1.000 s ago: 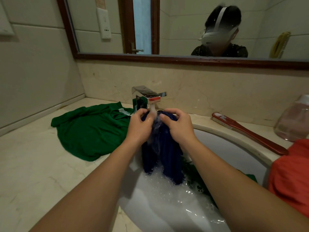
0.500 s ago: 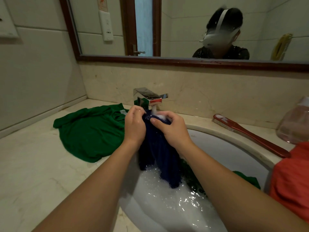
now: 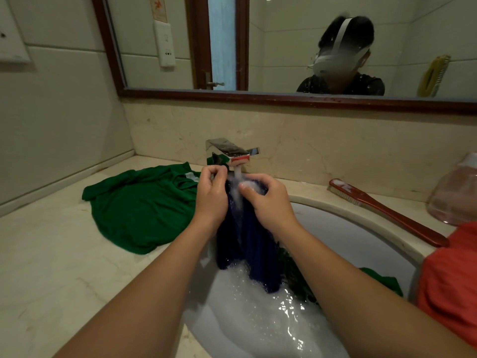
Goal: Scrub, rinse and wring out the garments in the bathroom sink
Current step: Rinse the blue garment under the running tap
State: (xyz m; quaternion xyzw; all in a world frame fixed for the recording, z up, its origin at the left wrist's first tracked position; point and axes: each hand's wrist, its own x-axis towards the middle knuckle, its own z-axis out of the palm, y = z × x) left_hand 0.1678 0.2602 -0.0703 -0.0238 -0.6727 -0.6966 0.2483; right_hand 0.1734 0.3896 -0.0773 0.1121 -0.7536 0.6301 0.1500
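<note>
Blue garment (image 3: 247, 244) under tap (image 3: 233, 153), rinse step: left hand (image 3: 210, 200) and right hand (image 3: 268, 205) grip its top. Suds probably remain; wring next.

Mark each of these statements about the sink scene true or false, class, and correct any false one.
1. Both hands hold the blue garment under running water from the tap. True.
2. The green shirt lies on the counter to the right of the sink. False: it lies on the counter to the left of the sink.
3. The red brush is in the right hand. False: it rests on the sink rim; the right hand grips the garment.
4. The water in the sink is foamy. True.
5. The left hand is resting flat on the counter. False: it grips the garment's top.
</note>
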